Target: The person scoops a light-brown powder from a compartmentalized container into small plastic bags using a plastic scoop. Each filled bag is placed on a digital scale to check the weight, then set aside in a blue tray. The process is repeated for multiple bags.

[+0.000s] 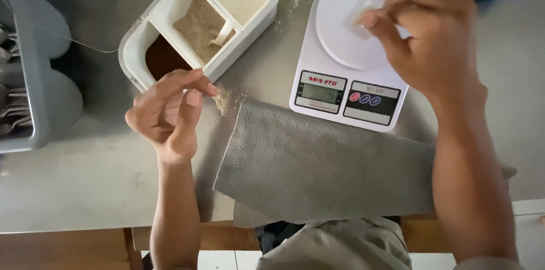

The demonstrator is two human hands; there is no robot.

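Looking down at a grey metal counter (85,179). Holding the right hand (431,37) over the round pan of the white kitchen scale (346,60), fingertips (369,20) pressed together on a small clear plastic bag (369,6) with a red strip along its top edge. Resting low over the pan at about one o'clock from the pan's centre, the bag, though whether touching the pan or hanging just above, impossible to tell. Running roughly from seven o'clock up to one o'clock, the bag's long side, with the pinch sitting at its lower right corner.

Hovering well apart at nine o'clock from the scale, the left hand (170,114), thumb and forefinger closed tip to tip, possibly on a pinch of powder, too small to be sure. Lying just beside those fingertips at three o'clock, a small scatter of spilled tan powder (223,99). Sitting at twelve o'clock from the left hand, a white three-compartment spice box (198,23): dark brown powder nearest, tan powder with a small scoop in the middle, pale powder farthest.

Being clearly nearer the bag, the right hand; being nearer the spice box, the left. Spreading between the two forearms at six o'clock from the scale, a grey cloth (318,162). Showing at the left edge, a grey cutlery tray (34,77).
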